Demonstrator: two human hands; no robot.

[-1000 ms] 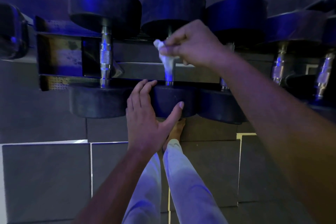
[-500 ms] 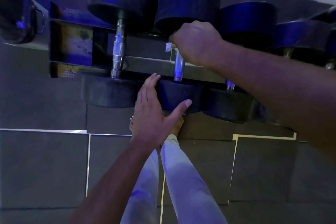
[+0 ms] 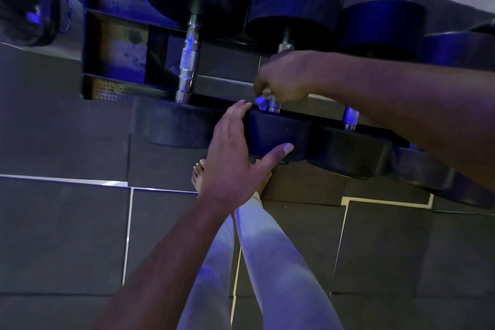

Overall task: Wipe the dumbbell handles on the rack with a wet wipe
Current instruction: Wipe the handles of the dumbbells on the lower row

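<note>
1. Wiping the second dumbbell's handle (image 3: 273, 108) is the step in hand: the right hand (image 3: 286, 76), at centre right of the frame, is curled shut around that handle near its lower end, with a small bit of the wet wipe (image 3: 260, 101) showing under the fingers. Most of the wipe is hidden inside the fist.
2. The left hand (image 3: 235, 158), at centre frame, lies spread flat on the near weight head (image 3: 276, 134) of the same dumbbell, fingers together on top and thumb hooked round its front face. Keeping that pressure on should stop the dumbbell rolling on the rack (image 3: 115, 53) while the wipe drags along the bar.
3. A good stroke, I judge, runs the closed hand the whole way from the near head up to the far head (image 3: 294, 2) in the upper middle of the frame, with a twist of the wrist so the wipe reaches the underside too.
4. The short length of bare metal just below the fist still wants covering; finish the stroke tight against the near head.
5. The leftmost handle (image 3: 187, 61), upper centre left, stands uncovered, its ridged grip plain to see; whether it is already clean cannot be told. The third handle (image 3: 350, 116) shows just beside the right forearm and seems the natural next one.
</note>
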